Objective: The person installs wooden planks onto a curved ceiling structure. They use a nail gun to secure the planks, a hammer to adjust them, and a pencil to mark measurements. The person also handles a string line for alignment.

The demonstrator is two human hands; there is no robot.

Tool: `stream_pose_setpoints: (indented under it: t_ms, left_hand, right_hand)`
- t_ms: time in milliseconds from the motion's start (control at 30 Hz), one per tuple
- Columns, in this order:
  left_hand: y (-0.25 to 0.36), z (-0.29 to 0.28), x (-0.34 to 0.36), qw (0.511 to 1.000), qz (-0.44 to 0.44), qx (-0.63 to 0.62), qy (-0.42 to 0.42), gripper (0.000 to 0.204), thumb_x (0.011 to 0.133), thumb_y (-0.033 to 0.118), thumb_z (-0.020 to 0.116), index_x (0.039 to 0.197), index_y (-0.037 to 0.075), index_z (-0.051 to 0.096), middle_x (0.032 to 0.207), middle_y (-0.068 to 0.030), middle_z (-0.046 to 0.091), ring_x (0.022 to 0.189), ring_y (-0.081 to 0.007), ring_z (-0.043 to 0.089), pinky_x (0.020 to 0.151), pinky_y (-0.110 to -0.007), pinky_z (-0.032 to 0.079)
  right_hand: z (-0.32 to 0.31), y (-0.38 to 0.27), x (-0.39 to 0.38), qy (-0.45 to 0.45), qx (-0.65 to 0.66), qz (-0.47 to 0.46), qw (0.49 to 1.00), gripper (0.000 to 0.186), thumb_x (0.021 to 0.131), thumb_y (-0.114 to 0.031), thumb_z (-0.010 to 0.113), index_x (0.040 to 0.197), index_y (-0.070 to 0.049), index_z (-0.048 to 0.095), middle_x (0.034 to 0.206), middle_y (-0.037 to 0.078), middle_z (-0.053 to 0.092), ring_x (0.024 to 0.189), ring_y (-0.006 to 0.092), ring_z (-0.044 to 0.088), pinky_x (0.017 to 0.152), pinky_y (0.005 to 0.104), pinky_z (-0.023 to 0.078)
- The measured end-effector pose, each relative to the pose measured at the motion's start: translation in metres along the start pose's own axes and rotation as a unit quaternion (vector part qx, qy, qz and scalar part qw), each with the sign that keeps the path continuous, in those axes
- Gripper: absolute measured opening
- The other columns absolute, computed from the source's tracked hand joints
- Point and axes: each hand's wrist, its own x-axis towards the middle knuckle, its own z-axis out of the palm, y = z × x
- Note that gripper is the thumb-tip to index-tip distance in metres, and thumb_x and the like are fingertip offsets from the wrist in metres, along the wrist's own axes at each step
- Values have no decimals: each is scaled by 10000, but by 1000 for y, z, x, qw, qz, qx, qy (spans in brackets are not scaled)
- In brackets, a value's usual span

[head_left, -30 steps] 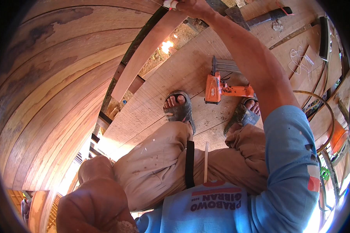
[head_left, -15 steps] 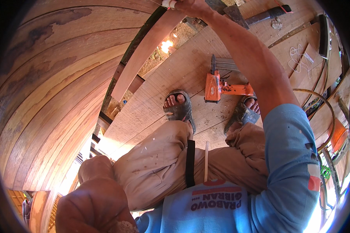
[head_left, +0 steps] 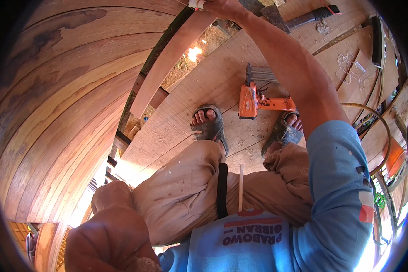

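My right arm reaches up to the top edge, where my right hand [head_left: 222, 7] is closed around a small white object [head_left: 196, 4] with a thin line running off it. The hand is at the upper end of a narrow wooden strip [head_left: 170, 63] set along the base of a curved plank wall [head_left: 72, 104]. Part of the hand is cut off by the frame. At lower left my left hand [head_left: 112, 199] is bent over beside my left knee, its fingers hidden. An orange nail gun [head_left: 248, 102] with a grey magazine lies on the boards between my sandalled feet.
Wide floor planks [head_left: 226, 68] lie underfoot, with a gap beside the wooden strip. A black-handled tool [head_left: 310, 17] rests at the top right. Loose white string [head_left: 350, 70], a yellowish hose [head_left: 387, 136] and an orange object [head_left: 395, 156] are at the right.
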Motion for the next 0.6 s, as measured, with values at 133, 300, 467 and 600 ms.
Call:
stream_pose_setpoints:
  t_ms: [133, 300, 467, 600]
  left_hand:
    - [-3, 5, 2, 1000, -12, -14, -4, 63, 881, 54, 723, 931, 69, 688, 843, 15, 667, 807, -48, 597, 730, -171, 449]
    - [-4, 12, 7, 999, -24, -37, -10, 63, 899, 60, 707, 955, 51, 679, 851, -1, 669, 801, -54, 602, 719, -181, 461]
    - [-3, 18, 9, 998, -29, -52, -14, 73, 918, 65, 692, 979, 33, 670, 859, -17, 670, 795, -60, 608, 707, -192, 473]
    - [-5, 25, 12, 996, -32, -85, -22, 85, 933, 70, 679, 999, 19, 662, 865, -29, 671, 790, -65, 612, 698, -200, 483]
  right_hand:
    - [-3, -4, -3, -16, -27, -37, 999, 532, 916, -589, 611, 1041, -87, 736, 757, 130, 702, 612, 246, 716, 536, 368, 579]
    - [1, 5, 4, 2, -36, -39, 999, 513, 930, -579, 597, 1090, -112, 736, 771, 150, 709, 609, 254, 717, 536, 376, 580]
    - [2, 1, 0, -4, 3, -25, 1000, 511, 915, -563, 626, 1043, -81, 736, 775, 166, 711, 635, 269, 725, 541, 385, 584]
    - [5, 22, 20, 40, -70, -93, 992, 508, 908, -550, 653, 962, -51, 729, 751, 129, 693, 641, 234, 708, 559, 367, 570]
